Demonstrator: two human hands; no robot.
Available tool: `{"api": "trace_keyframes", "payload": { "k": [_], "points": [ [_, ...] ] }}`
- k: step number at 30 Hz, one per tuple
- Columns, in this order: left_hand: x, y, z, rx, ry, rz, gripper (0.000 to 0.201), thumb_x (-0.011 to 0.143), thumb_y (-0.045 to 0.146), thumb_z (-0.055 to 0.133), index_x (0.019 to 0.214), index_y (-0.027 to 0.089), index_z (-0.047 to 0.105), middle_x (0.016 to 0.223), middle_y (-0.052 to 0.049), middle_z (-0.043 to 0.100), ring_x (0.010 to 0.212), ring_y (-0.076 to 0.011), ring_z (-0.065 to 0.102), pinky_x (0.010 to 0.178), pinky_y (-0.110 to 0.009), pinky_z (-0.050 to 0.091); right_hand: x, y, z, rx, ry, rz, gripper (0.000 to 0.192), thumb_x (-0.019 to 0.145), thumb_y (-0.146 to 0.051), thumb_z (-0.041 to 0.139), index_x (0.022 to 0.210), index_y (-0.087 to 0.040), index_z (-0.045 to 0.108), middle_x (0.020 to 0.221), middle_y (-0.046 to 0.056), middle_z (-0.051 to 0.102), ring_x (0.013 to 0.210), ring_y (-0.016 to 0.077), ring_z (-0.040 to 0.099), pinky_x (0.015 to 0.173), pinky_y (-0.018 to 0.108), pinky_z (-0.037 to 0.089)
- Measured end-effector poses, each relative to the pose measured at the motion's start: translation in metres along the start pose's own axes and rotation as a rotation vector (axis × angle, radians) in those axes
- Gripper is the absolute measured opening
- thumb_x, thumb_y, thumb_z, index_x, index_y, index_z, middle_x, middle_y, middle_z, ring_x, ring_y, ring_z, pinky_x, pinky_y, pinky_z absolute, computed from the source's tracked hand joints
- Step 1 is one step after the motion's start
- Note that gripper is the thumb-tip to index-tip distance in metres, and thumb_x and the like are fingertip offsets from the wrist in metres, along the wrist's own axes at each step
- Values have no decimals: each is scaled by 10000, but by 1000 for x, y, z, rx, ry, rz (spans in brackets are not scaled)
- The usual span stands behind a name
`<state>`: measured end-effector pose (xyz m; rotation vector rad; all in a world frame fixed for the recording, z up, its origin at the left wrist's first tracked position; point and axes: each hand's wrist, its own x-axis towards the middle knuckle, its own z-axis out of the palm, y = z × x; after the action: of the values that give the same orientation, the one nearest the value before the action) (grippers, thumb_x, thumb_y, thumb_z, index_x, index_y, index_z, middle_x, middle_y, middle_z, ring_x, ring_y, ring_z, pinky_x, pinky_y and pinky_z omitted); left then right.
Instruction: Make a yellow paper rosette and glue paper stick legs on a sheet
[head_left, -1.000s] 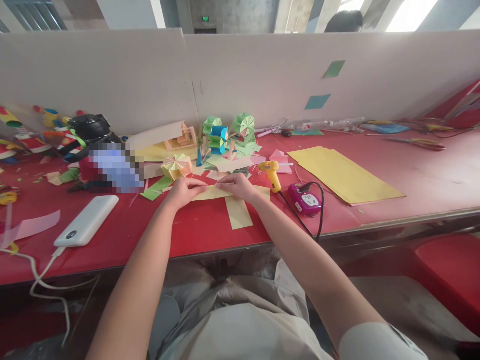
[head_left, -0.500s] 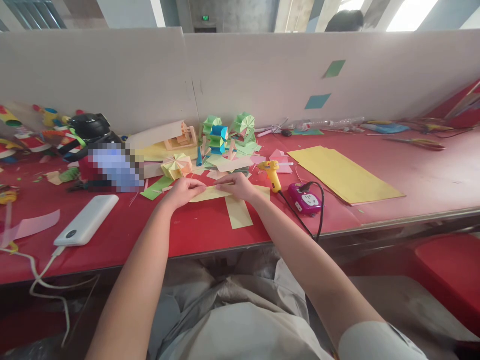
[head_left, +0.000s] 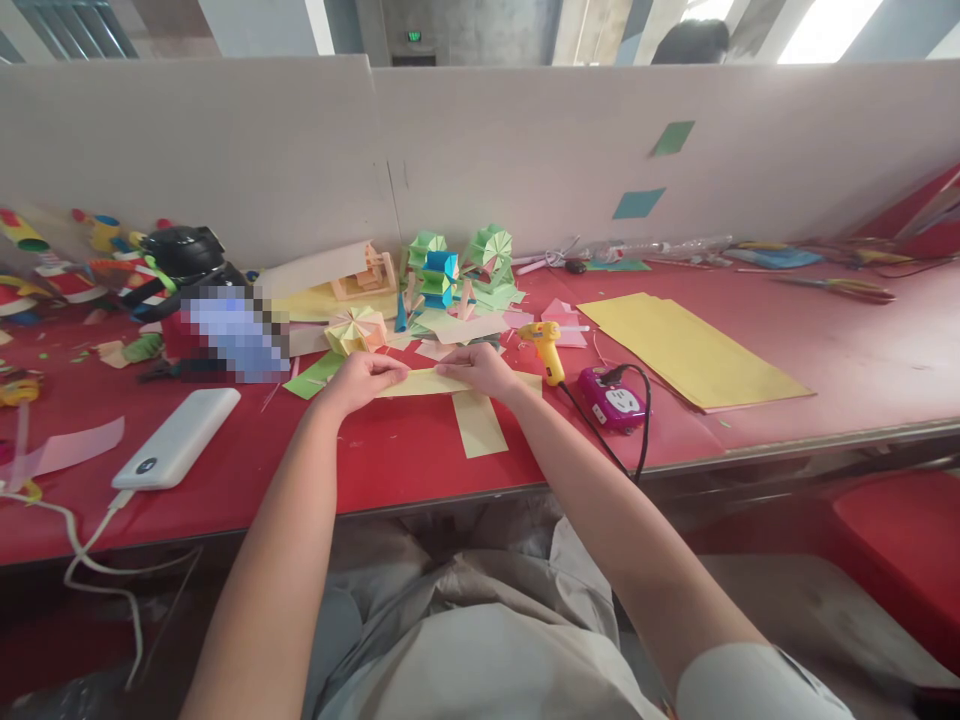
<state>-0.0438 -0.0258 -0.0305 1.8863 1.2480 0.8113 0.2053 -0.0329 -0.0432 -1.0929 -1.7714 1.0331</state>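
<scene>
A pale yellow paper strip stretches between my two hands just above the red table. My left hand pinches it toward its left part, thumb and fingers closed. My right hand grips its upper edge a short way to the right, fingertips pressed together. Under my right wrist lies another pale yellow paper piece, partly covered by the strip and the hand. Just beyond my left hand stands a folded yellow and pink paper wheel.
A yellow glue gun and a purple power socket with a black cord lie to the right. Yellow sheets are stacked farther right. Green paper wheels stand behind. A white power bank lies at left.
My hands have shifted only slightly along the strip, which now looks flatter and straighter between them. The view has moved a little; other things stay put.
</scene>
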Motion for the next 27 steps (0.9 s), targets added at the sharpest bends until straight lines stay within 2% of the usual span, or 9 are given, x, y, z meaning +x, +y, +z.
{"api": "trace_keyframes", "payload": {
  "k": [3,5,8,12,16,20,23,27],
  "points": [
    [0,-3,-2,1,8,12,375,756,537,751,923,206,802,976,-81,791,936,-263,715,842,-342,546,0,1,-1,1,-31,0,398,716,-486,750,878,-126,800,809,61,737,686,144,572,655,276,442],
    [0,-3,-3,-8,28,14,389,758,549,748,925,202,803,970,-83,791,935,-266,713,834,-343,546,0,3,-2,4,-9,17,430,703,-515,754,864,-119,799,760,52,712,638,125,528,607,269,410],
    [0,-2,-3,-28,65,5,406,731,553,774,916,194,806,954,-86,792,929,-270,710,815,-335,541,0,2,-3,23,38,34,496,688,-572,752,847,-104,791,633,10,608,557,87,404,521,255,315],
    [-2,0,-6,-34,114,-16,450,694,578,795,899,178,807,928,-91,791,908,-271,704,797,-327,527,-1,-1,-4,67,-2,38,567,696,-638,727,869,-100,768,569,-37,475,522,64,315,480,238,249],
    [-3,2,-8,0,112,-28,498,703,623,766,899,166,801,927,-89,789,910,-274,694,777,-320,508,-2,-4,-4,78,-1,48,549,704,-673,717,753,-126,712,560,-35,457,516,68,349,467,226,273],
    [-3,3,-8,6,108,-55,540,710,662,737,917,167,797,958,-81,788,952,-285,687,804,-322,499,-4,-7,-3,138,-29,76,546,695,-684,736,609,-162,603,523,-21,437,510,102,455,463,231,359],
    [-3,3,-8,-5,104,-63,543,710,659,738,925,164,794,976,-83,787,967,-288,685,824,-330,498,-5,-10,-3,124,-17,87,540,684,-673,748,600,-163,593,518,-21,436,518,112,483,464,233,376],
    [-3,0,-10,-47,69,-37,486,716,603,766,926,165,791,991,-85,784,978,-276,682,848,-332,496,-4,-7,-4,83,50,74,495,685,-622,756,722,-131,707,563,-20,510,539,93,448,477,233,338]
  ]
}}
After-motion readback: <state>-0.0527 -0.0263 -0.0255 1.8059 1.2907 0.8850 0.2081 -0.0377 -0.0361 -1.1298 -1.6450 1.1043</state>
